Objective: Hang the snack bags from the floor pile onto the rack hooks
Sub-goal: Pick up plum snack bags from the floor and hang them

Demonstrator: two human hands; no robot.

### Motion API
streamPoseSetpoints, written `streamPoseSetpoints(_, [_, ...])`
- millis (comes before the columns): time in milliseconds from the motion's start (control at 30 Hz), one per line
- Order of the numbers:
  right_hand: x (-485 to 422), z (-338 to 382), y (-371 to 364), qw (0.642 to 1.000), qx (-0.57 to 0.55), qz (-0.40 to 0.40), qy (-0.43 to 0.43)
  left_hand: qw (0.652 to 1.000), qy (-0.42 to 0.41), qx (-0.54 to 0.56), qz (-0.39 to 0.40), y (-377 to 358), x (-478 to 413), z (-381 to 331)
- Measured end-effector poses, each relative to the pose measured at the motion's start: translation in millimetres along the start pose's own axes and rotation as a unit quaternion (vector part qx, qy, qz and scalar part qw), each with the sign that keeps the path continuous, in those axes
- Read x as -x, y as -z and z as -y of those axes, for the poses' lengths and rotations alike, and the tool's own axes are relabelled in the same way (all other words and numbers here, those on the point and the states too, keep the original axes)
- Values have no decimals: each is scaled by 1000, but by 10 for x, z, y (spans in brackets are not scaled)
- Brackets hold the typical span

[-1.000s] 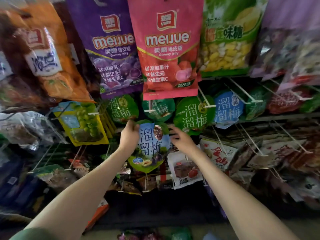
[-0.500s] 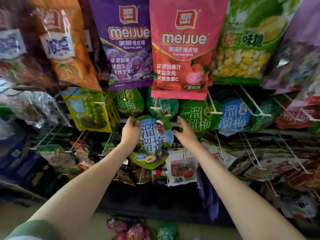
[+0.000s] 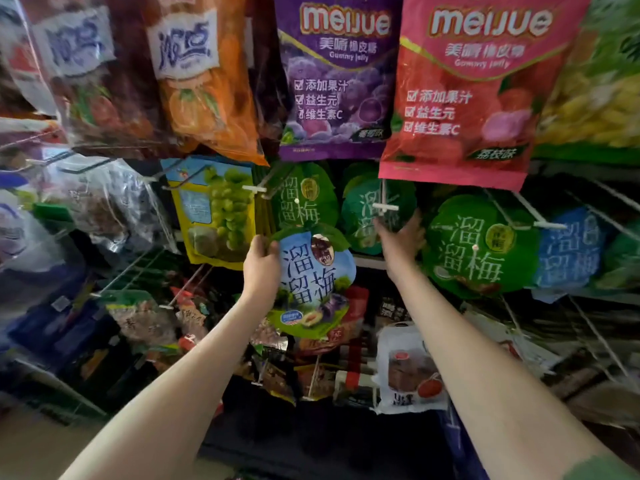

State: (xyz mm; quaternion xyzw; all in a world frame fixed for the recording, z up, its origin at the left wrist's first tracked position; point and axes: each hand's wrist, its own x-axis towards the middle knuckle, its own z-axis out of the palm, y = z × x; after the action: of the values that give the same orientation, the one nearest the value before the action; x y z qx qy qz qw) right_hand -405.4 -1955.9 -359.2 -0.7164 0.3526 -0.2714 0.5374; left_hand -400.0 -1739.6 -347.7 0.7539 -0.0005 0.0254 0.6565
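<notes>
A round blue-and-green plum snack bag hangs in front of the rack, held only by my left hand, whose fingers grip its upper left edge. My right hand has left the bag and reaches up with spread fingers toward the white-tipped rack hook, touching the dark green bag that hangs there. Whether the blue bag's hole is on a hook is hidden. Matching bags hang on neighbouring hooks: a light green one to the right and another blue one beyond it.
Large jelly bags, purple and pink, hang low overhead. A yellow grape bag hangs left of my left hand. Bare wire hooks jut out at right. More packets crowd the lower hooks.
The view has closed in on the rack. My right hand let go of the blue bag's right edge and rose to the hook above; the left hand still holds the bag.
</notes>
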Motion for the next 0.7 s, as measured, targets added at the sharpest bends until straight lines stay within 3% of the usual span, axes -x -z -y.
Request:
streamPoseSetpoints(300, [6,6,-8,996,-47,-73,-9,997,-26,44,64,-65,-160,14])
streamPoseSetpoints(400, [170,1,35,993,-113,-20,38,996,-27,51,72,-60,-188,16])
streamPoseSetpoints(700, [729,-36,663,981,-136,69,118,969,71,153,181,-83,23,-57])
